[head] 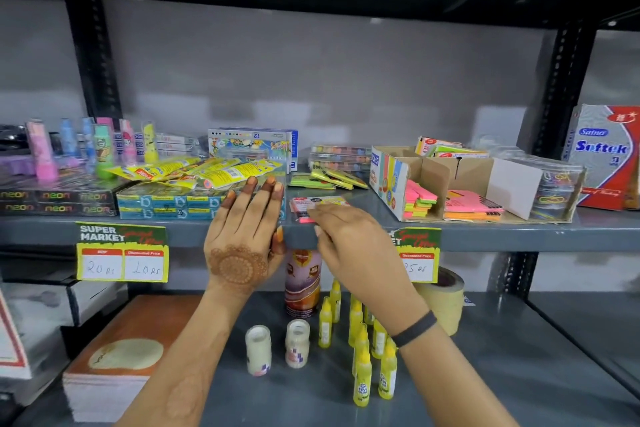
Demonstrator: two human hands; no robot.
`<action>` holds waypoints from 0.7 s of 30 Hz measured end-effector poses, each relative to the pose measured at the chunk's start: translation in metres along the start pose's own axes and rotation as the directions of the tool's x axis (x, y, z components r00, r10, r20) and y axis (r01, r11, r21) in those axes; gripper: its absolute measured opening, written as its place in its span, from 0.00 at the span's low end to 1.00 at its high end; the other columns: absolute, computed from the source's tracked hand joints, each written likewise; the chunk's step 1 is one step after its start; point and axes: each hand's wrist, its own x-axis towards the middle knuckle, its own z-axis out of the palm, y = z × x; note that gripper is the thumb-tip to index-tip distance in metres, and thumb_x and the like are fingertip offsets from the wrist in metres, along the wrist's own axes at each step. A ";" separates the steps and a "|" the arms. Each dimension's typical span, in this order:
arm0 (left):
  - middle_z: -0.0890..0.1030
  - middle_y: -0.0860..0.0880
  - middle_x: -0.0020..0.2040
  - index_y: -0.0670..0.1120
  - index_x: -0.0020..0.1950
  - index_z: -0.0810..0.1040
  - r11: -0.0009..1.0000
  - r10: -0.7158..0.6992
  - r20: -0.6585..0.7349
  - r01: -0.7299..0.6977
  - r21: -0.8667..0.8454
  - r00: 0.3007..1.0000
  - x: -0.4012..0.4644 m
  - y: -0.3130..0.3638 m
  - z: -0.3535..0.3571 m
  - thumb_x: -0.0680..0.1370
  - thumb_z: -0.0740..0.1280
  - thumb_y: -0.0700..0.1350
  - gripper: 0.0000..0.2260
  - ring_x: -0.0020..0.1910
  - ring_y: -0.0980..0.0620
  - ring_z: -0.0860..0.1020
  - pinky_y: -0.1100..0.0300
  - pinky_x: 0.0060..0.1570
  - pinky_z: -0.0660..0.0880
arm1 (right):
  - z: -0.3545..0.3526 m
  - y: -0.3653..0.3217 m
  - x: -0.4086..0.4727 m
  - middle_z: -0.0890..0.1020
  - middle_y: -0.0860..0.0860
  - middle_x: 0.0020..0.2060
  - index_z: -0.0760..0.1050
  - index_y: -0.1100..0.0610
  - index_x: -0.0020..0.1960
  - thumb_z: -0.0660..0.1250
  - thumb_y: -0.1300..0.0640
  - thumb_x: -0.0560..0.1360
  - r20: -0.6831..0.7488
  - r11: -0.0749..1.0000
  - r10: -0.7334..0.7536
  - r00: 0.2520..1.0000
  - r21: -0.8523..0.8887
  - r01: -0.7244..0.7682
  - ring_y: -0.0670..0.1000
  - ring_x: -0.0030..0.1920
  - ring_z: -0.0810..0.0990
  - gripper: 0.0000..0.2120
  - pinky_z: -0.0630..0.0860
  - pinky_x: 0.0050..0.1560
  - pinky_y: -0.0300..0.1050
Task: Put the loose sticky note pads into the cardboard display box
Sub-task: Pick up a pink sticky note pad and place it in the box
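Wrapped pad (313, 205): pink and yellow sticky note pack in clear film with a red printed label, lying flat at the front edge of the grey shelf (519, 232), centre of frame.
Right hand (341, 236): fingertips on the near edge of the wrapped pad, thumb under the shelf lip (a pinch seems likely, but whether the fingers have closed on it I cannot tell); dark band on the wrist.
Left hand (247, 236): spread flat, fingers extended and holding nothing, resting against the blue boxes (166, 206) just left of the pad.
Loose green pads (327, 178): several lime-yellow packs, overlapping, behind the wrapped pad, centre of frame.
Cardboard display box (391, 180): right of centre, open-topped, with cardboard dividers; left compartment holds pink, yellow and green stacked pads, middle compartment holds pink and orange ones (lying flat).
Price tag (122, 255): yellow-green card hanging from the shelf lip, lower left of centre.
Glue bottles (362, 350): yellow, upright on the lower shelf, bottom centre.
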 end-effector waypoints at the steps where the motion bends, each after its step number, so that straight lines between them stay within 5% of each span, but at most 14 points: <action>1: 0.76 0.43 0.67 0.40 0.69 0.74 1.000 -0.005 0.002 0.005 -0.002 1.000 0.000 0.000 0.000 0.79 0.54 0.46 0.22 0.68 0.44 0.72 0.48 0.67 0.68 | -0.002 0.001 -0.001 0.86 0.57 0.45 0.81 0.62 0.50 0.64 0.65 0.65 -0.014 1.000 -0.012 1.000 -0.014 0.012 0.56 0.46 0.85 0.15 0.81 0.49 0.51; 6: 0.76 0.43 0.67 0.40 0.69 0.74 1.000 -0.010 0.009 0.010 0.005 1.000 0.000 0.000 0.000 0.78 0.54 0.47 0.22 0.68 0.44 0.72 0.48 0.68 0.67 | -0.004 0.003 -0.002 0.87 0.55 0.41 0.82 0.61 0.47 0.72 0.69 0.60 -0.048 0.998 -0.043 0.998 -0.050 0.041 0.56 0.41 0.85 0.16 0.82 0.42 0.48; 13: 0.76 0.43 0.67 0.40 0.69 0.74 1.000 -0.009 0.019 0.009 -0.013 1.000 0.000 0.000 0.000 0.80 0.52 0.48 0.22 0.68 0.44 0.72 0.49 0.69 0.65 | -0.015 0.002 -0.006 0.86 0.55 0.41 0.81 0.60 0.48 0.66 0.66 0.65 -0.054 0.992 -0.105 0.993 -0.077 0.100 0.57 0.42 0.84 0.13 0.82 0.40 0.48; 16: 0.76 0.43 0.66 0.40 0.69 0.74 1.000 -0.003 -0.013 0.003 -0.011 1.000 0.000 0.000 0.001 0.80 0.52 0.47 0.22 0.68 0.44 0.72 0.48 0.68 0.67 | -0.031 0.004 -0.003 0.86 0.56 0.45 0.80 0.62 0.51 0.59 0.64 0.70 -0.204 0.993 -0.117 0.972 -0.034 0.113 0.55 0.46 0.84 0.14 0.82 0.44 0.49; 21: 0.77 0.43 0.65 0.40 0.68 0.75 1.000 0.009 -0.026 -0.009 0.000 1.000 0.001 0.000 0.002 0.79 0.52 0.47 0.23 0.66 0.43 0.74 0.47 0.65 0.70 | -0.082 0.029 0.003 0.86 0.57 0.47 0.80 0.64 0.53 0.68 0.71 0.72 -0.589 0.998 -0.014 0.808 -0.061 -0.028 0.54 0.46 0.84 0.11 0.77 0.49 0.43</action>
